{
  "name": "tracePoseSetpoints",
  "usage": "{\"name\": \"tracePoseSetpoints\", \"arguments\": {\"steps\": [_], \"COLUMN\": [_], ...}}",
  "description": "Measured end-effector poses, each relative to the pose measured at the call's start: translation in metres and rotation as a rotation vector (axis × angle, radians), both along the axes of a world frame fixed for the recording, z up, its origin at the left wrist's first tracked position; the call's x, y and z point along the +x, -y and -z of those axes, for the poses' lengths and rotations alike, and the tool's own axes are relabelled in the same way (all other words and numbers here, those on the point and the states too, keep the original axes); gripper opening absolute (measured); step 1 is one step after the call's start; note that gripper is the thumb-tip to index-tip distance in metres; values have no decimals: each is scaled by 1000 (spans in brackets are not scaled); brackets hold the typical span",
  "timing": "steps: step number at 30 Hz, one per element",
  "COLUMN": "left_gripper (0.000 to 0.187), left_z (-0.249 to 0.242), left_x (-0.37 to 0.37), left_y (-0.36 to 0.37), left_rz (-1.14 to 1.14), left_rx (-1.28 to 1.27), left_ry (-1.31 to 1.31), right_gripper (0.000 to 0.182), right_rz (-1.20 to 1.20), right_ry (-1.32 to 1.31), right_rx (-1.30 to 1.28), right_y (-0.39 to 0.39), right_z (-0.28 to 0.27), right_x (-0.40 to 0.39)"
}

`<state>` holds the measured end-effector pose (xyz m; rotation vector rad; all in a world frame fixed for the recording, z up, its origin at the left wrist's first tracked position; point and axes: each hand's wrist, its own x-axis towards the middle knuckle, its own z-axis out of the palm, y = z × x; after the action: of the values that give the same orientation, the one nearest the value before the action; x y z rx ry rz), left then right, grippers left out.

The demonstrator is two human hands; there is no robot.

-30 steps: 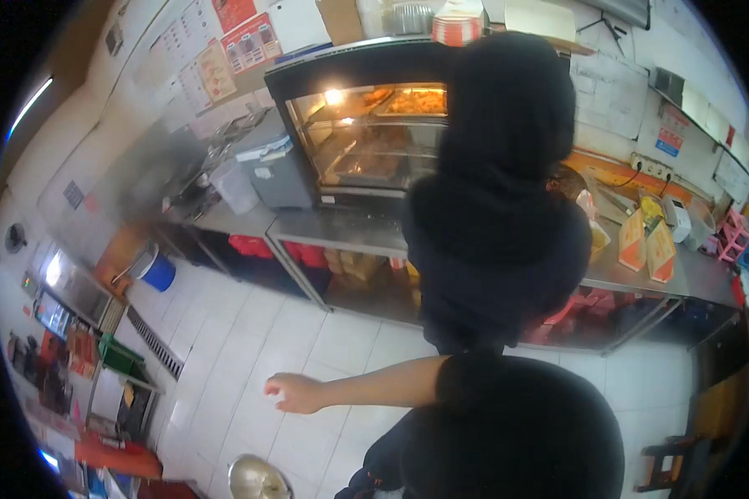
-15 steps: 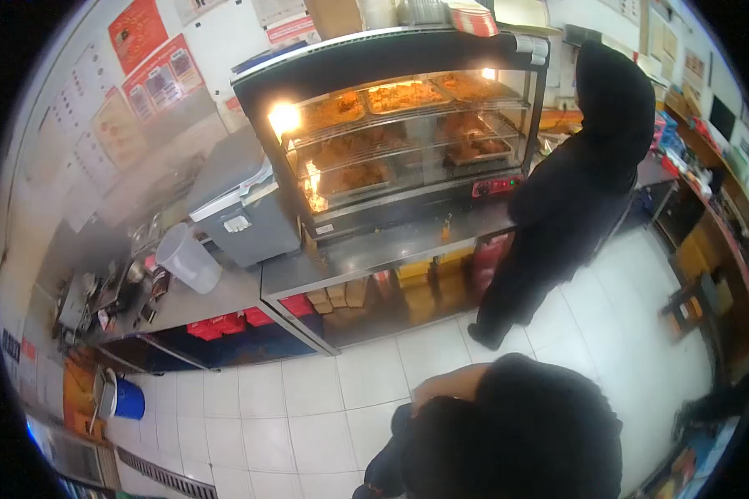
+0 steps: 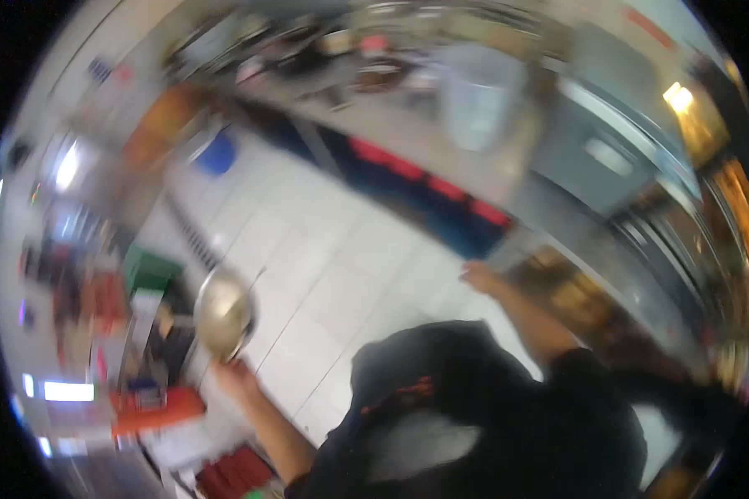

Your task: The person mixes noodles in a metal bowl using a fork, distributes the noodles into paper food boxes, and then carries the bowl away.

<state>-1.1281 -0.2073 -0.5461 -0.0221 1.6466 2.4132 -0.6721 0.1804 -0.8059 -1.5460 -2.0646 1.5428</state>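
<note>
My left hand (image 3: 235, 378) is closed on the rim of a round metal bowl (image 3: 225, 314), held out over the floor at the left. Something pale lies in the bowl, too blurred to name. My right hand (image 3: 478, 276) is stretched forward on the other side of my body, nearest the lower shelf under the steel counter (image 3: 516, 158). Motion smears its fingers, and I see no object in it.
On the counter stand a translucent bucket (image 3: 478, 96) and a grey cooler box (image 3: 603, 145). Red packs (image 3: 387, 158) sit below. A lit food display (image 3: 736, 208) is at right. A blue bucket (image 3: 215, 154) stands on the floor, and a green crate (image 3: 151, 270) at left.
My view has swung left, away from the food display and the person in black. The metal bowl in my left hand has come into view, and both forearms now show.
</note>
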Motion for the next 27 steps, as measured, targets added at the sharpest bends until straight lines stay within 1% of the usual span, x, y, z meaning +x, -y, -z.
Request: {"name": "tracePoseSetpoints", "arguments": {"steps": [1,2,3,4,5,6,7,9,10,11,12,13,14,15,16,17,19,20,21,22,24,25,26,27], "left_gripper": [13,10,13,17,18,19,19,20,20,18,17,15,15,12,11,11,12,14,16,18,19,19,19,19], "left_z": [-12,-12,-10,-18,-12,-7,-4,-8,1,11,13,-8,-12,-14,-16,-4,30,40,45,51,75,88,99,106], "left_x": [-8,-31,-57,-77,-78,-103,-129,-187,-220,-252,-281,-289,-307,-328,-349,-375,-422,-438,-447,-455,-481,-493,-501,-508], "left_y": [-30,-45,-60,-82,-86,-91,-108,-145,-180,-199,-224,-266,-303,-335,-366,-396,-459,-493,-532,-570,-639,-668,-696,-724], "left_rz": [-64,-83,-78,-135,-137,-125,-115,-28,6,116,223,191,202,212,228,301,451,532,568,600,731,739,829,918], "left_rx": [-8,130,172,174,177,174,174,194,183,154,127,125,125,74,20,-1,-22,-13,-41,-72,-75,-82,-130,-170], "left_ry": [6,89,107,161,141,129,128,129,125,84,42,71,74,109,142,160,158,131,132,137,139,143,-1,-144], "right_gripper": [42,40,40,40,40,40,41,42,44,46,48,51,51,49,48,48,45,42,40,34,32,34,34,36], "right_rz": [-49,-98,-90,-129,-130,-115,-14,215,375,526,595,658,744,730,766,804,887,893,900,889,846,874,879,880], "right_ry": [47,-51,-14,-22,-56,-81,-154,98,162,218,258,302,486,566,631,701,762,785,800,867,922,998,1009,941], "right_rx": [115,192,183,196,316,431,388,817,944,1077,981,881,738,789,849,904,902,795,692,825,1004,1057,1047,1050], "right_y": [-25,-57,-76,-102,-115,-122,-134,-153,-177,-189,-202,-207,-208,-218,-220,-221,-232,-234,-239,-244,-245,-246,-247,-249], "right_z": [-68,-73,-119,-127,-127,-133,-137,-148,-135,-128,-123,-119,-136,-119,-114,-111,-107,-115,-116,-98,-90,-79,-72,-68], "right_x": [-64,-116,-169,-214,-227,-256,-283,-320,-330,-332,-328,-325,-334,-336,-343,-350,-359,-361,-363,-359,-357,-357,-353,-348]}}
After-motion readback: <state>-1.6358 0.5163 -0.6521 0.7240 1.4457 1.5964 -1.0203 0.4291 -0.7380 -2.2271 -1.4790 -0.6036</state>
